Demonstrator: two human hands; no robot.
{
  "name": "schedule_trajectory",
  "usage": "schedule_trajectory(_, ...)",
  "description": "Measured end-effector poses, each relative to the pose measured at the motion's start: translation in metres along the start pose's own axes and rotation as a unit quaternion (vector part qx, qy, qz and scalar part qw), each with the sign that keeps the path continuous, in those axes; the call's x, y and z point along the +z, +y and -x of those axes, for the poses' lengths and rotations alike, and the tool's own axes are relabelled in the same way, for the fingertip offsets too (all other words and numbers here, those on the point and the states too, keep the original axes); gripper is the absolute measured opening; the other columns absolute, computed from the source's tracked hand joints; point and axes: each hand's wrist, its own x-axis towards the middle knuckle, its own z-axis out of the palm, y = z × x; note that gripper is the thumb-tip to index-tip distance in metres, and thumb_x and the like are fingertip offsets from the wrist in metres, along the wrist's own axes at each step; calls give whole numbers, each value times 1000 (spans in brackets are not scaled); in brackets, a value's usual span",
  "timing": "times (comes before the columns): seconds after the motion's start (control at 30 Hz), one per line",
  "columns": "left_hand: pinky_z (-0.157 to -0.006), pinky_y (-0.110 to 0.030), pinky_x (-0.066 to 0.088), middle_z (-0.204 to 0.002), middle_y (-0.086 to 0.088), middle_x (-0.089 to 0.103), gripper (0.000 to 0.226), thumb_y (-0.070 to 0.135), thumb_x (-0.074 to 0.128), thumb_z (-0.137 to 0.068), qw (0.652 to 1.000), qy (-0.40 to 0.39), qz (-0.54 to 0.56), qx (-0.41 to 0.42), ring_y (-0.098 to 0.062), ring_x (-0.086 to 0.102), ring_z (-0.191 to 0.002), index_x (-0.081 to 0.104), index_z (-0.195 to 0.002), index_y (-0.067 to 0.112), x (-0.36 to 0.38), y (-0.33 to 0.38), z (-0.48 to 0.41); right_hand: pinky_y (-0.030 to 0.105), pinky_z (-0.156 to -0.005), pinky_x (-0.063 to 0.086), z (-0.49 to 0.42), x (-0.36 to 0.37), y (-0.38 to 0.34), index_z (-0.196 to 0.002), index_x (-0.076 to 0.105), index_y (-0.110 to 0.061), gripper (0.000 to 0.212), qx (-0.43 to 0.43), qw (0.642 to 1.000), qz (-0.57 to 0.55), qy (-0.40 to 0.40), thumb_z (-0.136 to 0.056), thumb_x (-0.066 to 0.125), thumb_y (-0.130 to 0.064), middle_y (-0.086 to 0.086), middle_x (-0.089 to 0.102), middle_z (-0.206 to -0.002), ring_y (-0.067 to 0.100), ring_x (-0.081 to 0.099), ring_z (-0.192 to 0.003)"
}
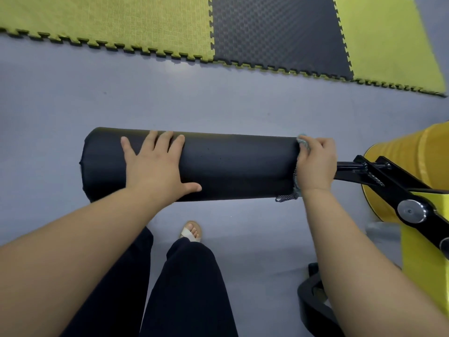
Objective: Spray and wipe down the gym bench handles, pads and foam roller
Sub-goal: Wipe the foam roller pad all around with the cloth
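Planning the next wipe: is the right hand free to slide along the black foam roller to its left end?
Probably not directly: the left hand lies flat on the black foam roller, between the right hand with its blue-grey cloth and that end.

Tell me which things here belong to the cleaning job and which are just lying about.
Job: foam roller; cloth, gripped by the right hand; left hand, resting flat on the roller; yellow bench pad.
Just there: floor mats; sandal.
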Motion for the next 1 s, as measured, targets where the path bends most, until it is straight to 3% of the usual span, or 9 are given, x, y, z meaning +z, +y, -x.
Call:
schedule_trajectory(0.07, -111, -63, 6, -155, 1, 11, 103, 78, 50, -69, 1000, 7, -6, -10, -23, 4, -144, 9, -147, 26, 3, 2, 6, 38, -85, 37, 8, 6, -25, -112, 68, -19, 27, 100, 994, 20, 30, -95, 48, -21, 13, 51, -115, 37, 51, -99)
schedule_trajectory(0.13, -111, -64, 6, -156, -1, 8, 101, 77, 49, -71, 1000, 10, -13, -19, -25, 2, -144, 7, -147, 25, 6, 6, 10, 38, -84, 37, 24, 15, -63, -113, 66, -26, 27, 98, 994, 55, 7, -96, 46, -27, 10, 50, -119, 36, 51, -101)
schedule_trajectory(0.3, -110, -63, 7, -155, 0, 11, 89, 68, 49, -79, 999, 26, -7, -25, -25, 5, -144, 12, -147, 24, 10, 8, 21, 33, -64, 30, 86, 45, -157, -91, 73, -24, 21, -124, 991, -38, -21, -85, 53, -25, 8, 60, -94, 31, 55, -71)
schedule_trajectory(0.5, -111, -58, 13, -156, 3, 8, 73, 54, 44, -89, 999, 37, -27, -6, -23, 5, -143, 9, -148, 29, 15, 0, 39, 38, -58, 46, 64, 21, -76, -96, 74, -19, 18, -368, 925, -71, -66, -81, 66, -11, 12, 63, -92, 32, 56, -68)
schedule_trajectory(0.57, -110, -57, 13, -156, 3, 7, 72, 53, 43, -90, 999, 38, -34, -3, -23, 5, -143, 8, -148, 29, 15, 0, 39, 42, -59, 49, 44, 11, -35, -97, 74, -18, 18, -313, 949, -41, -22, -84, 62, -13, 14, 63, -92, 35, 57, -69)
schedule_trajectory(0.67, -110, -58, 13, -156, 2, 9, 71, 52, 44, -90, 999, 38, -28, -9, -24, 7, -143, 10, -148, 28, 15, 2, 36, 39, -75, 47, 29, 4, -2, -103, 72, -17, 24, -107, 993, -34, 39, -88, 54, -16, 16, 59, -96, 37, 54, -81)
schedule_trajectory(0.77, -109, -57, 15, -155, 2, 14, 72, 52, 48, -88, 999, 43, -27, -6, -24, 11, -142, 15, -147, 28, 15, 1, 35, 34, -76, 37, 37, 15, -32, -101, 73, -20, 23, 91, 990, -68, 86, -88, 55, -14, 14, 57, -100, 35, 50, -85)
schedule_trajectory(0.87, -106, -53, 17, -151, 4, 29, 69, 48, 60, -82, 998, 66, 8, 6, -23, 24, -137, 33, -143, 28, 13, -7, 33, 32, -61, 30, 72, 35, -103, -87, 74, -22, 20, 12, 993, -76, 94, -80, 55, -18, 12, 60, -89, 34, 53, -69)
schedule_trajectory(1.0, -101, -47, 23, -139, 3, 48, 58, 31, 68, -76, 991, 109, 80, 13, -25, 41, -127, 50, -131, 22, 12, -20, 31, 28, -61, 27, 131, 50, -175, -91, 73, -21, 27, -133, 984, -120, 18, -81, 49, -19, 7, 60, -86, 26, 50, -65)
